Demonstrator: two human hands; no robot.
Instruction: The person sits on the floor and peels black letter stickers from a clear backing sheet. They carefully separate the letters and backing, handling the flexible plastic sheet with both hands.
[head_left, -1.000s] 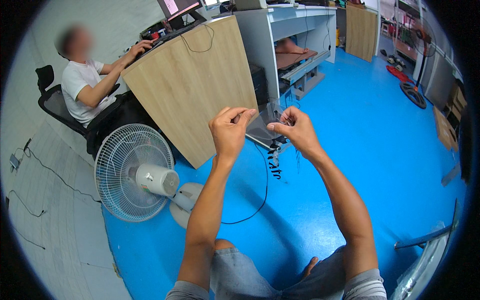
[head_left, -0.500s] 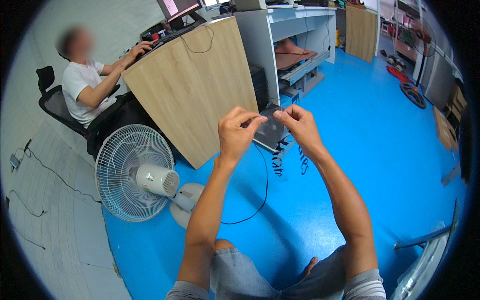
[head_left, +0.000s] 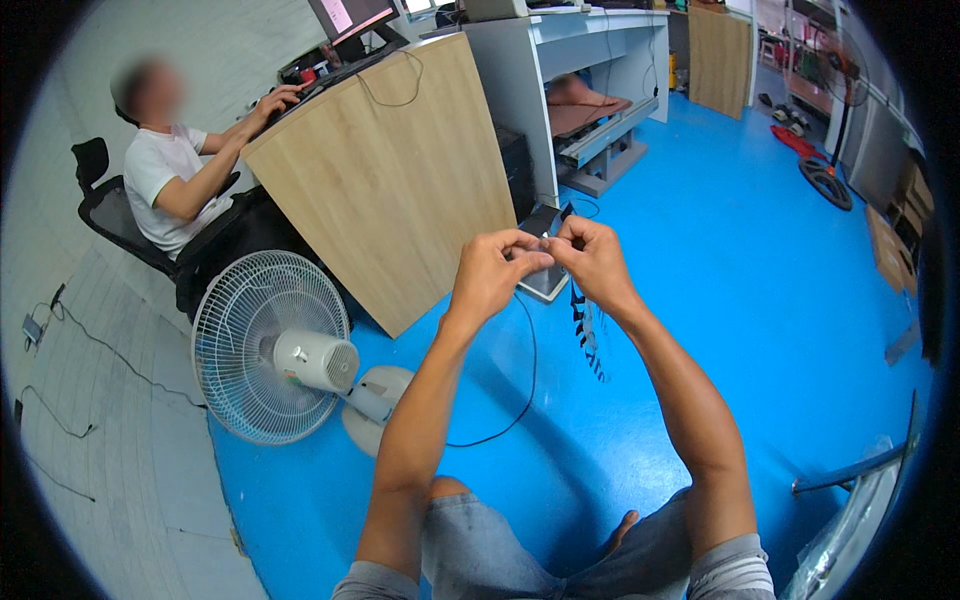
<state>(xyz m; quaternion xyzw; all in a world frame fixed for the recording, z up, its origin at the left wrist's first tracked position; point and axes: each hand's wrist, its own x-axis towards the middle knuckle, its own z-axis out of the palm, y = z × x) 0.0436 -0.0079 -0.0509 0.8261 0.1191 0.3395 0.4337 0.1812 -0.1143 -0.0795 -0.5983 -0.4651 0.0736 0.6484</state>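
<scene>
Transparent plastic film with black lettering (head_left: 588, 340) hangs beneath the bare right hand (head_left: 597, 258), whose thumb and forefinger are pinched together on its upper part. Just beside is the bare left hand (head_left: 490, 268), thumb and fingertips close together; whether they grip the film cannot be told. Below spreads a glossy blue floor (head_left: 700, 330), with a white pedestal fan (head_left: 315, 360) standing to the left.
</scene>
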